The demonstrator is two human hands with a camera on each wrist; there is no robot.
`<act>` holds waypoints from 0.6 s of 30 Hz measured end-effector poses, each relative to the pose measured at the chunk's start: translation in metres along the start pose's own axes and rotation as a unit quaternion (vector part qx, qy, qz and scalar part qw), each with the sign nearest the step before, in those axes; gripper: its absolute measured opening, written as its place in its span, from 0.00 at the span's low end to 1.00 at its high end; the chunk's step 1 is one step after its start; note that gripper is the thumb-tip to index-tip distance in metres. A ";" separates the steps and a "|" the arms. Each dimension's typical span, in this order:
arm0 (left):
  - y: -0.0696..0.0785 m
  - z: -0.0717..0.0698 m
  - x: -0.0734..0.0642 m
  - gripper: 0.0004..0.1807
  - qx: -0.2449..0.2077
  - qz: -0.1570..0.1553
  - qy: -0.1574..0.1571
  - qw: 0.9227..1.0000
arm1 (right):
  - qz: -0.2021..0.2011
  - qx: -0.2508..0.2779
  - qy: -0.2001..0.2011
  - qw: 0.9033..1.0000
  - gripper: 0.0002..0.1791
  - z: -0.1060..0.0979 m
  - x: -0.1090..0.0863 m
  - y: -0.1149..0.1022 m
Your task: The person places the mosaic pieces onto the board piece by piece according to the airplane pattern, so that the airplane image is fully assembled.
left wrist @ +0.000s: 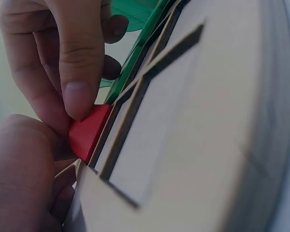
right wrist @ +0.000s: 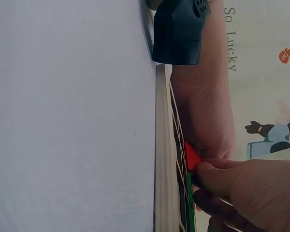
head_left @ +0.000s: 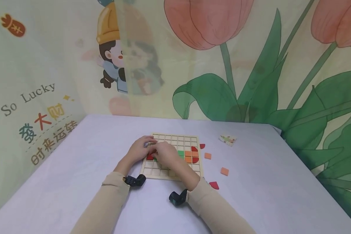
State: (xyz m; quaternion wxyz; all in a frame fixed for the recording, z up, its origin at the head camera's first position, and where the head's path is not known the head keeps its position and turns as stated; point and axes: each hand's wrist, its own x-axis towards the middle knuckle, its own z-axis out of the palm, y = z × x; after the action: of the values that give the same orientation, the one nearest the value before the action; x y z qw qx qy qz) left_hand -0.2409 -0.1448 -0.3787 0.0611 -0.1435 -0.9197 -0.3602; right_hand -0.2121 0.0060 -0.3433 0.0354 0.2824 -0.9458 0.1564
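Observation:
A wooden grid board (head_left: 171,136) lies on the table, with both hands over its left part. My right hand (head_left: 167,155) pinches a red tile (left wrist: 91,131) between thumb and finger at the leftmost squares. The tile tilts up from the grid in the left wrist view. My left hand (head_left: 138,150) rests at the board's left edge, its fingers loosely bent close beside the red tile. A green tile (right wrist: 191,203) lies in the grid beside the red one. Farther right, another green tile (head_left: 180,153) shows past the right hand, which hides several squares.
Orange tiles (head_left: 188,159) and a rounded red tile (head_left: 195,160) sit in the board's right part. Loose on the table to the right are an orange tile (head_left: 224,171), a red tile (head_left: 214,185) and a small patterned piece (head_left: 228,140). A printed curtain (head_left: 152,107) hangs behind.

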 end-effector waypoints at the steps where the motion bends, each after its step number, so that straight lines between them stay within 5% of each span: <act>1: 0.000 -0.001 0.000 0.19 0.000 0.001 0.000 1.000 | 0.003 0.000 -0.001 1.000 0.07 0.000 0.000 -0.001; 9: -0.008 -0.009 -0.014 0.18 0.005 -0.009 0.010 1.000 | -0.011 0.001 -0.027 1.000 0.07 0.006 0.001 -0.012; 18: 0.002 -0.004 -0.003 0.19 -0.006 0.004 -0.005 1.000 | 0.004 -0.008 -0.012 1.000 0.09 -0.001 -0.002 -0.001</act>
State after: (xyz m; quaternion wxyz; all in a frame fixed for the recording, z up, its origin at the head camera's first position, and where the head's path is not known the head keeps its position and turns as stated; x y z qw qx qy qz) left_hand -0.2375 -0.1467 -0.3750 0.0573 -0.1498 -0.9173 -0.3645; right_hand -0.2095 0.0069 -0.3424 0.0261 0.2804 -0.9484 0.1454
